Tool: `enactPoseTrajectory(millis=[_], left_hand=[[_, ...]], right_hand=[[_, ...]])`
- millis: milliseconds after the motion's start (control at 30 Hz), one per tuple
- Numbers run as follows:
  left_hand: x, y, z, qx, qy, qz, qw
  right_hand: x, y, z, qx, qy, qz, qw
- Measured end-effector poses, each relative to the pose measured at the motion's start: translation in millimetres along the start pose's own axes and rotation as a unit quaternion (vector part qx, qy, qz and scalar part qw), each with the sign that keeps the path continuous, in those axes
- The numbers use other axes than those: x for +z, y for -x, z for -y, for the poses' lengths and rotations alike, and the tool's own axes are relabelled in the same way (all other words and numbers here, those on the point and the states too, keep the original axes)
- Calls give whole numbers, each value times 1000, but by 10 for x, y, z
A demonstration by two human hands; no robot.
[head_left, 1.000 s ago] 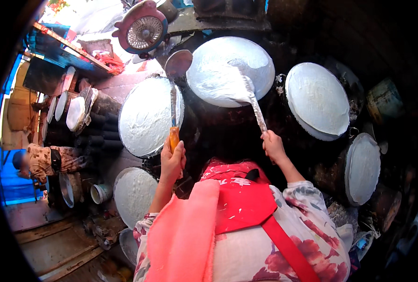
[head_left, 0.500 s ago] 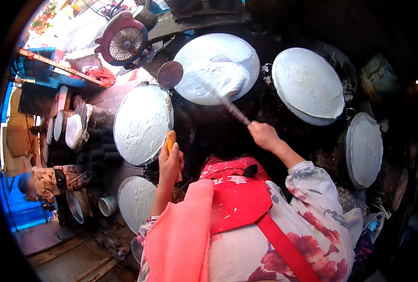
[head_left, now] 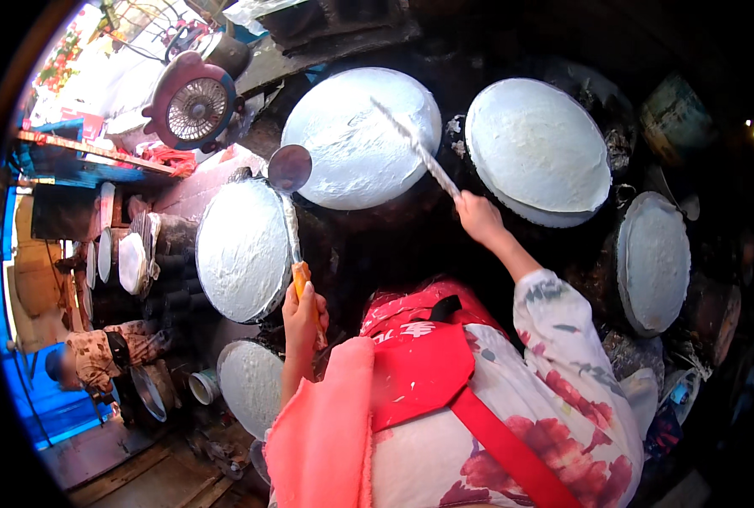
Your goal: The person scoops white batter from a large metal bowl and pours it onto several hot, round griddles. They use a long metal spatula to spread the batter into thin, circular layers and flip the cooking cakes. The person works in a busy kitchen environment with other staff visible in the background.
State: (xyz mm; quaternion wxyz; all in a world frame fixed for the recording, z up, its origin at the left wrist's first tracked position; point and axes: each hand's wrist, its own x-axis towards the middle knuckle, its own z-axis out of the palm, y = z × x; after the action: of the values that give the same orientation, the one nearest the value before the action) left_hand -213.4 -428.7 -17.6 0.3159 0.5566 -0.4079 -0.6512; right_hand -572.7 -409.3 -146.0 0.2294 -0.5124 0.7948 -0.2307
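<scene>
My left hand [head_left: 305,317] is closed around the orange handle of a ladle [head_left: 290,169]. The ladle's dark round bowl points away from me, between two round pans, and its shaft is smeared with white. In my right hand [head_left: 480,220] is a long, batter-coated stick [head_left: 419,149], its far part over the middle far pan [head_left: 356,182]. White batter covers that pan in a thin, slightly rippled layer. Whether the stick touches the batter I cannot tell. The left pan [head_left: 241,254], next to the ladle, also carries a white sheet.
Similar white-topped pans stand at the far right [head_left: 538,152], right [head_left: 653,264] and near left [head_left: 252,388]. A small fan [head_left: 197,110] stands at the far left. Further left, another person [head_left: 110,360] in patterned clothing is beside stacked drums.
The stick has swung over the middle pan, its end now farther away and sharper. The batter there, bunched beside the stick before, now looks flatter. My left hand still grips the ladle.
</scene>
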Motion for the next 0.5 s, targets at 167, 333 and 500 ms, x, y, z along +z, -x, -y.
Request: enactPoseTrajectory(millis=[167,333,500], left_hand=[[205,40,-55,-4,10,-12,1000],[327,-21,-162,7,-13,-23,1000],[184,24,-92,8,36,-40,999]], right_hand=[[-113,-1023,357,78,47,-44,995],[-99,-1219,632,-176,66,-10,982],[-216,-610,542,37,0,-78,996]])
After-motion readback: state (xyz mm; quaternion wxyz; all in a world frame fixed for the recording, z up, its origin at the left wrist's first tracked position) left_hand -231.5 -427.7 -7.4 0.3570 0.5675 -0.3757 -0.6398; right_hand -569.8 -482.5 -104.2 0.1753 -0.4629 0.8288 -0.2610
